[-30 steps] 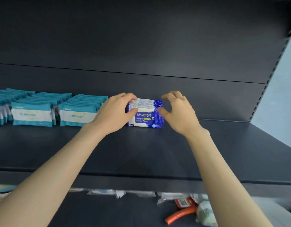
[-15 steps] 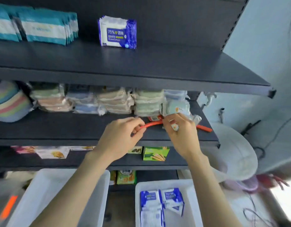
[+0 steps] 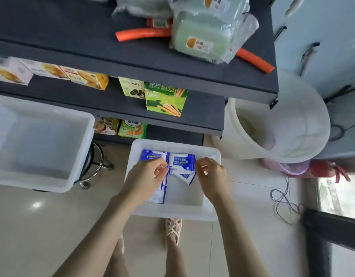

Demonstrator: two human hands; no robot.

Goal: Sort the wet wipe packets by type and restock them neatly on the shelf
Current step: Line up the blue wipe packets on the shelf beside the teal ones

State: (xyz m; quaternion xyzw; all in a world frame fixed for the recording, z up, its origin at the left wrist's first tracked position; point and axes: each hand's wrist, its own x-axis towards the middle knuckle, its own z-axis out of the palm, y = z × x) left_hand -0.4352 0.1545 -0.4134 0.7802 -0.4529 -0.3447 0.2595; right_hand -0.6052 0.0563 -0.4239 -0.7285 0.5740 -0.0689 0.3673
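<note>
Dark shelving (image 3: 76, 47) fills the upper view, with snack boxes (image 3: 164, 100) on its lower tiers. We note a large white tub (image 3: 78, 152) at left and a white bucket (image 3: 304, 124) at right. Between them, on the floor, a smaller white bin (image 3: 172, 214) holds the blue wet wipe packets (image 3: 182, 161), clustered toward its far left. Left hand (image 3: 146, 177) and right hand (image 3: 211, 176) are over them, fingers curled at one packet's edges. We cannot tell whether either actually grips.
</note>
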